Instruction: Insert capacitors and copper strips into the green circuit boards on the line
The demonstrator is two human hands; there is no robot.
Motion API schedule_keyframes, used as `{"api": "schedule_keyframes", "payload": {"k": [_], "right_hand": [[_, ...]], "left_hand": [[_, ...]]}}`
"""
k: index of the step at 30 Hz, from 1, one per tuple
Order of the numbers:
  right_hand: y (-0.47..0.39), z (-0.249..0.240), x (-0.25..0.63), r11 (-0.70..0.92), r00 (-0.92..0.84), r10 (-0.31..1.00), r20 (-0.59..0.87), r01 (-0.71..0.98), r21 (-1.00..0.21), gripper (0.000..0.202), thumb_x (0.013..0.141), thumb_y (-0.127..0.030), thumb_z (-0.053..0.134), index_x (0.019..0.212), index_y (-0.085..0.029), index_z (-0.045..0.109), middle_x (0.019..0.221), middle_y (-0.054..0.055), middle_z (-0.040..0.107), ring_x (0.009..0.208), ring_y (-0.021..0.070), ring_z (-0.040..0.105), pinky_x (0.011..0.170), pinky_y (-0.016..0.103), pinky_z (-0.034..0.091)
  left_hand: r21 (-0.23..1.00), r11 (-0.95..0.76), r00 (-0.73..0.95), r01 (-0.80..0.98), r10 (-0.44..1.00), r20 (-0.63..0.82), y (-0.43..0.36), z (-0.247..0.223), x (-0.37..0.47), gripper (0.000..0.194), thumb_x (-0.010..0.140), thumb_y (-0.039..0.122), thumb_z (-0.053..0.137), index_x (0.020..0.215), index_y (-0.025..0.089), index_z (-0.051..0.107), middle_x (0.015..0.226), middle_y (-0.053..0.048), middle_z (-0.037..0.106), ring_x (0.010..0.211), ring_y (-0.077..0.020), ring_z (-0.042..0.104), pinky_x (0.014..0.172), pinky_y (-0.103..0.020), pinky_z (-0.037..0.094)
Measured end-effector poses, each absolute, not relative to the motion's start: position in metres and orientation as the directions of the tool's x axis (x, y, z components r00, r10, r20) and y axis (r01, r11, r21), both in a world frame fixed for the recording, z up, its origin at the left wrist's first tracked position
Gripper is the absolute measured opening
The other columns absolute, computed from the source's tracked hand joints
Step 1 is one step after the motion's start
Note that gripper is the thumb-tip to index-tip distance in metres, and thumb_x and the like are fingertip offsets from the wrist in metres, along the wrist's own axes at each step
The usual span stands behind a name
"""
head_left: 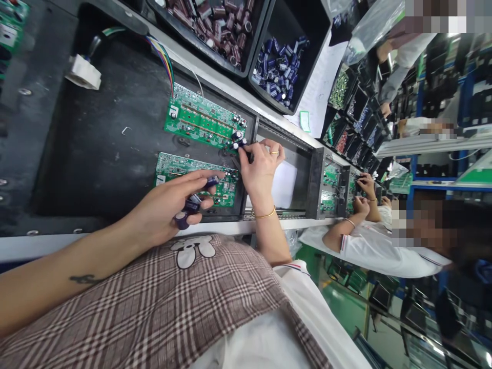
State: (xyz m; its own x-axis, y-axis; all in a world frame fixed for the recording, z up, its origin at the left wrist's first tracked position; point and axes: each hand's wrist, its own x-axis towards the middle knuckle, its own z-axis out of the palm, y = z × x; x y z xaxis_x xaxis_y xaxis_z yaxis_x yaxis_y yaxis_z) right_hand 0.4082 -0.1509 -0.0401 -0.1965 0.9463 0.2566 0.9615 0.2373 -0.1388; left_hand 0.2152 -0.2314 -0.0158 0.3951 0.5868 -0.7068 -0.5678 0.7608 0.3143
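- The right hand (261,166) pinches a small capacitor (241,144) between thumb and fingertips, pressing it at the near corner of the far board (200,119).
- The left hand (172,202) is curled around several purple capacitors (190,206); one more sits between its thumb and forefinger.
- That hand hovers over the near board (184,171), which lies just beneath its fingers.
- Both boards rest side by side in a dark tray (96,154), long axes running away from the right hand toward the left.
- The far board lies beyond the left hand, so the right hand is the nearer one to the corner being worked.
- Two bins (284,56) of capacitors stand beyond the right hand, past the tray.
- A co-worker's hands (365,195) are busy at other boards further along the counter (215,228), well apart.
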Motion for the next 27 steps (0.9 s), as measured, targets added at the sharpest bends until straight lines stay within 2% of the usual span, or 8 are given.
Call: {"api": "schedule_keyframes", "payload": {"k": [4, 7, 10, 13, 15, 17, 22, 27], "right_hand": [[-0.166, -0.011, 0.404, 0.295, -0.26, 0.949, 0.18, 0.932, -0.211, 0.014, 0.101, -0.027, 0.062, 0.1, -0.024, 0.075, 0.111, 0.005, 0.076, 0.126, 0.0277, 0.057, 0.12, 0.06, 0.029], [-0.193, 0.017, 0.402, 0.414, -0.449, 0.892, 0.049, 0.771, -0.484, 0.023, 0.102, -0.029, 0.06, 0.123, -0.027, 0.07, 0.125, 0.004, 0.072, 0.118, 0.0196, 0.064, 0.108, 0.041, 0.05], [-0.218, 0.025, 0.405, 0.412, -0.548, 0.836, -0.02, 0.652, -0.636, 0.022, 0.104, -0.027, 0.057, 0.121, -0.026, 0.071, 0.112, 0.002, 0.075, 0.102, 0.0124, 0.071, 0.093, 0.026, 0.057], [-0.229, 0.011, 0.414, 0.315, -0.399, 0.917, -0.026, 0.759, -0.57, 0.013, 0.101, -0.027, 0.063, 0.108, -0.022, 0.073, 0.101, 0.002, 0.076, 0.088, 0.0121, 0.072, 0.082, 0.025, 0.058], [-0.23, -0.004, 0.419, 0.271, -0.342, 0.938, -0.049, 0.817, -0.509, 0.011, 0.099, -0.026, 0.066, 0.106, -0.021, 0.073, 0.099, 0.002, 0.076, 0.081, 0.0122, 0.071, 0.077, 0.025, 0.057], [-0.23, -0.015, 0.421, 0.259, -0.321, 0.945, -0.071, 0.859, -0.441, 0.012, 0.1, -0.028, 0.065, 0.106, -0.021, 0.072, 0.098, 0.002, 0.076, 0.08, 0.0123, 0.07, 0.074, 0.025, 0.056], [-0.234, -0.026, 0.414, 0.266, -0.294, 0.954, -0.052, 0.917, -0.295, 0.02, 0.103, -0.037, 0.06, 0.106, -0.021, 0.072, 0.096, 0.002, 0.075, 0.08, 0.0123, 0.069, 0.07, 0.025, 0.051], [-0.237, -0.03, 0.413, 0.261, -0.269, 0.963, 0.005, 0.931, -0.257, 0.026, 0.104, -0.039, 0.058, 0.104, -0.018, 0.073, 0.092, 0.002, 0.075, 0.074, 0.0108, 0.067, 0.064, 0.025, 0.047]], "left_hand": [[0.301, 0.757, 0.396, -0.581, 0.585, -0.708, -0.233, -0.013, 0.213, 0.022, 0.091, 0.016, 0.062, 0.109, 0.017, 0.075, 0.091, -0.006, 0.057, 0.054, -0.0073, 0.053, 0.031, -0.01, 0.034], [0.249, 0.773, 0.449, -0.584, 0.563, -0.694, -0.235, -0.01, 0.214, 0.027, 0.088, 0.019, 0.068, 0.114, 0.022, 0.074, 0.082, -0.003, 0.059, 0.048, -0.0066, 0.05, 0.029, -0.01, 0.03], [0.14, 0.825, 0.538, -0.548, 0.476, -0.696, -0.243, -0.007, 0.218, 0.022, 0.083, 0.016, 0.072, 0.105, 0.018, 0.076, 0.075, -0.003, 0.063, 0.049, -0.0094, 0.055, 0.03, -0.011, 0.036], [0.018, 0.893, 0.61, -0.449, 0.321, -0.724, -0.255, -0.005, 0.224, 0.015, 0.081, 0.007, 0.068, 0.091, 0.01, 0.078, 0.092, -0.012, 0.074, 0.079, -0.0224, 0.074, 0.062, -0.026, 0.066], [-0.02, 0.915, 0.655, -0.402, 0.272, -0.705, -0.263, -0.006, 0.227, 0.016, 0.081, 0.004, 0.063, 0.085, 0.007, 0.079, 0.101, -0.016, 0.077, 0.097, -0.0302, 0.076, 0.086, -0.038, 0.067], [0.003, 0.921, 0.679, -0.39, 0.29, -0.675, -0.27, -0.008, 0.228, 0.02, 0.083, 0.004, 0.06, 0.082, 0.006, 0.08, 0.103, -0.017, 0.078, 0.104, -0.0324, 0.075, 0.093, -0.039, 0.065], [0.077, 0.911, 0.675, -0.406, 0.356, -0.647, -0.275, -0.012, 0.225, 0.023, 0.092, 0.012, 0.059, 0.09, 0.008, 0.081, 0.109, -0.019, 0.078, 0.105, -0.0304, 0.076, 0.089, -0.034, 0.065], [0.156, 0.937, 0.612, -0.312, 0.324, -0.721, -0.272, -0.013, 0.222, 0.02, 0.094, 0.025, 0.066, 0.084, 0.012, 0.076, 0.074, -0.011, 0.074, 0.059, -0.0155, 0.069, 0.048, -0.018, 0.053]]}}
